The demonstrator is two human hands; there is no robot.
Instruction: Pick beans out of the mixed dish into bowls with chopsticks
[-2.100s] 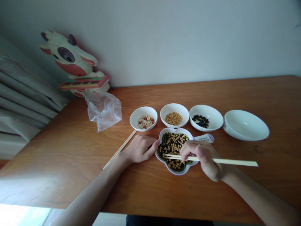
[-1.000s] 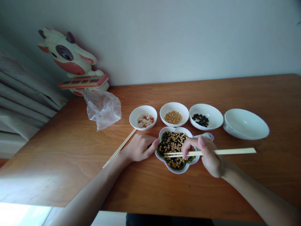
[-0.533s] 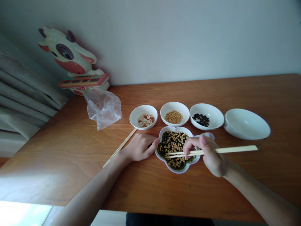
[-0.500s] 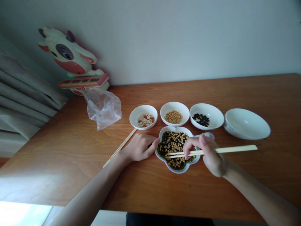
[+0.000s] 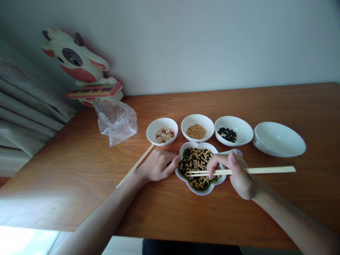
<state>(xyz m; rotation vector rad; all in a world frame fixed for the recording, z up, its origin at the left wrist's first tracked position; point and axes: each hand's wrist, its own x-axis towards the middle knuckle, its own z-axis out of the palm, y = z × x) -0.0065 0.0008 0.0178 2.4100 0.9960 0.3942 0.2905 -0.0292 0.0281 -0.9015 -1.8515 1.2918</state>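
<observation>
A flower-shaped white dish (image 5: 203, 193) with a lilac rim holds a mix of yellow, black and green beans (image 5: 195, 161). My left hand (image 5: 160, 165) rests on the table at the dish's left edge, thumb and fingers closed against the rim. Over the right side of the dish, my right hand (image 5: 239, 175) is closed round a pair of light wooden chopsticks (image 5: 271, 170). Their tips lie among the beans near the left of the dish. I cannot make out any bean pinched between them. The hand partly hides the dish's right side and handle.
Behind the dish stand a bowl of pale and reddish flat pieces (image 5: 162, 120), a bowl of yellow beans (image 5: 198, 117), a bowl of black beans (image 5: 244, 132) and a larger white bowl (image 5: 281, 140). Left are loose chopsticks (image 5: 135, 166), a plastic bag (image 5: 117, 122) and a cow toy (image 5: 82, 67).
The rear ends of the chopsticks have swung slightly down and right, and the tips have shifted a little. My left hand stays at the dish.
</observation>
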